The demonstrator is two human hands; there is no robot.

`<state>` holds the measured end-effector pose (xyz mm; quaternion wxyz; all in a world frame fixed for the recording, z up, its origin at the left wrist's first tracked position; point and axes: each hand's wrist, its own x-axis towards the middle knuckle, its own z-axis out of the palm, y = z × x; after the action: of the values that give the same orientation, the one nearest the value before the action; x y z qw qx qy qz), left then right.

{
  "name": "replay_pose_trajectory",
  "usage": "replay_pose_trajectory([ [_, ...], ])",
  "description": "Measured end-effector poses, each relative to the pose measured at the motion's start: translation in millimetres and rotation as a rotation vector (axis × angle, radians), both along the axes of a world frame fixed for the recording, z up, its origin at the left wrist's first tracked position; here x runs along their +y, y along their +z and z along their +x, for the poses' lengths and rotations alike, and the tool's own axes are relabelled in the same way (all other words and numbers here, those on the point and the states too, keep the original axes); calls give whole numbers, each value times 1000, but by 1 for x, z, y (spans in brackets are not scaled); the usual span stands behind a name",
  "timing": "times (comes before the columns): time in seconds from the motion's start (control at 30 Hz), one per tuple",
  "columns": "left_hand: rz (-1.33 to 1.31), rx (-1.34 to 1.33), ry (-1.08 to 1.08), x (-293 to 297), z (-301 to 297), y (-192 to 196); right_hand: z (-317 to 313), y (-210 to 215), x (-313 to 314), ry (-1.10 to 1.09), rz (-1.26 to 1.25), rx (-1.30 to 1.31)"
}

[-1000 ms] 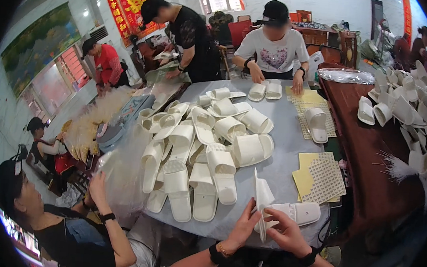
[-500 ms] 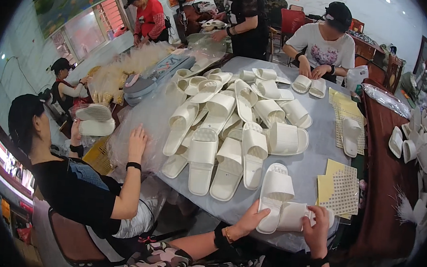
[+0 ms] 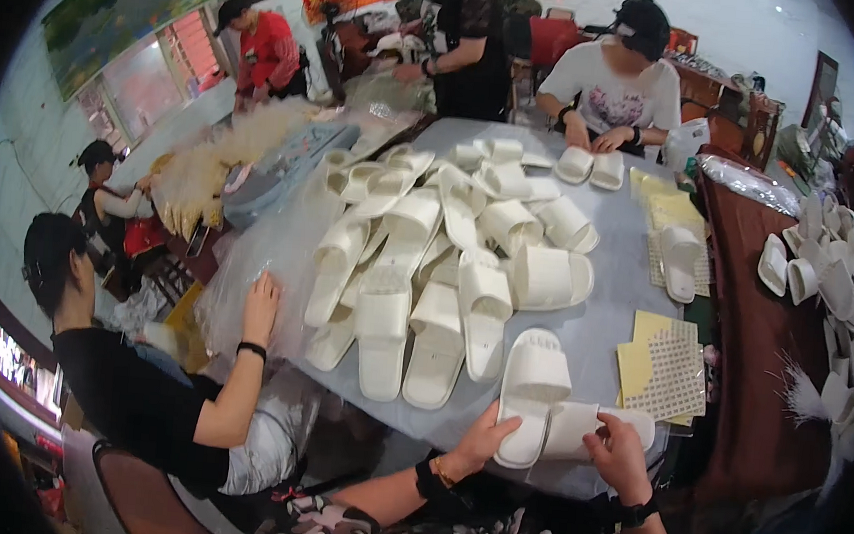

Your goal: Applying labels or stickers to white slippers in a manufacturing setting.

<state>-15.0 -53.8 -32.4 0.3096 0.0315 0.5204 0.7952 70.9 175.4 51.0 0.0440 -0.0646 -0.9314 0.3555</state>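
Near the table's front edge, my left hand (image 3: 477, 441) grips a white slipper (image 3: 537, 371) by its lower side edge, thumb on top. That slipper lies with its toe end toward me. A second white slipper (image 3: 571, 431) lies crosswise just right of it, touching or overlapping it. My right hand (image 3: 622, 457) is closed on this one, thumb and fingers at its strap. The undersides of both slippers are hidden. Beyond my hands lies a heap of white slippers (image 3: 416, 221).
Yellow sticker sheets (image 3: 662, 371) lie on the grey table (image 3: 599, 311) to the right, a single slipper (image 3: 679, 259) farther back. More slippers pile on the brown cloth (image 3: 753, 393). Clear plastic bags (image 3: 245, 283) lie left, beside a seated co-worker (image 3: 126, 394). Another co-worker (image 3: 622, 87) handles slippers opposite.
The whole view has shifted slightly, with the scene moving left. My hands keep their hold on both slippers. The pair held up by the co-worker at left is out of sight now.
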Motion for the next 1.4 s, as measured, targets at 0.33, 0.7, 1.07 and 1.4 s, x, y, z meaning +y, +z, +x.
replay_pose_trajectory([
  [0.33, -28, 63, 37, -12, 0, 62, 0, -14, -19, -282, -481, 28],
  [0.7, -86, 102, 18, 1, -2, 53, 9, -15, -51, -392, -909, 117],
  [1.07, -179, 255, -28, -15, 5, 41, 52, -30, -8, -253, 254, 92],
  [1.4, -149, 212, -65, 5, 5, 42, 13, -33, -38, -415, 289, 38],
])
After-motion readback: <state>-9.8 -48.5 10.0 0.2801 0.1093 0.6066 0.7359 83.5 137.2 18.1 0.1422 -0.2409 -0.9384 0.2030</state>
